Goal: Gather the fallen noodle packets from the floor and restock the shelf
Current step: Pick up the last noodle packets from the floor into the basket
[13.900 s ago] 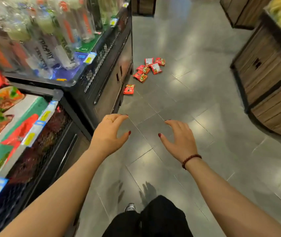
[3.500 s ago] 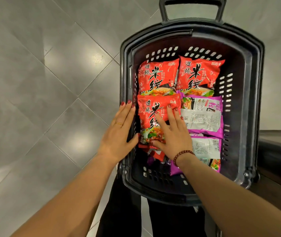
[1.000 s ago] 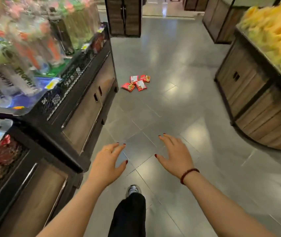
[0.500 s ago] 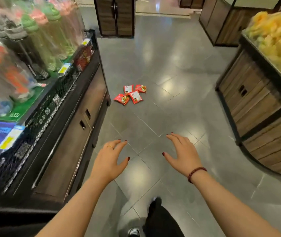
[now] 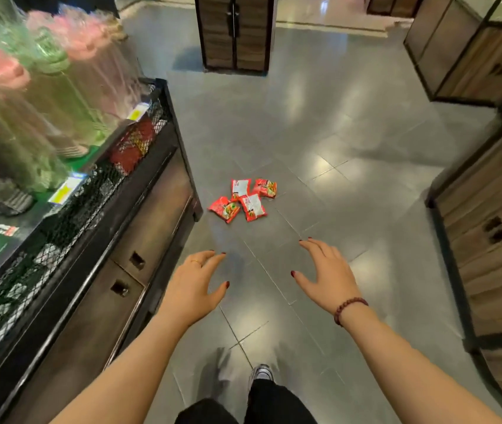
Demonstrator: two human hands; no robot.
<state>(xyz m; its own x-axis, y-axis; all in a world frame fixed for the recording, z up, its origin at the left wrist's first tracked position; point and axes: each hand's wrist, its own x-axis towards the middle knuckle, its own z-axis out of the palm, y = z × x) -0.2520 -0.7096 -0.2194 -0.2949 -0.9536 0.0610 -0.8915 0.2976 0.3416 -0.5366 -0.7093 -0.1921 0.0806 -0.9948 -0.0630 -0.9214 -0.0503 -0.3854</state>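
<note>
Noodle packets: four red ones lay clustered on the floor, near the shelf corner.
My left hand: fingers spread, holding nothing, well short of the packets.
My right hand: likewise spread and empty, with the packets ahead of it, slightly left.
Hard to tell: packet print was too small to read, and the bottles on the shelf were blurred.

Your left grip & right grip hung w/ fingers spread above the floor; four red noodle packets lay ahead, nr the shelf base.
</note>
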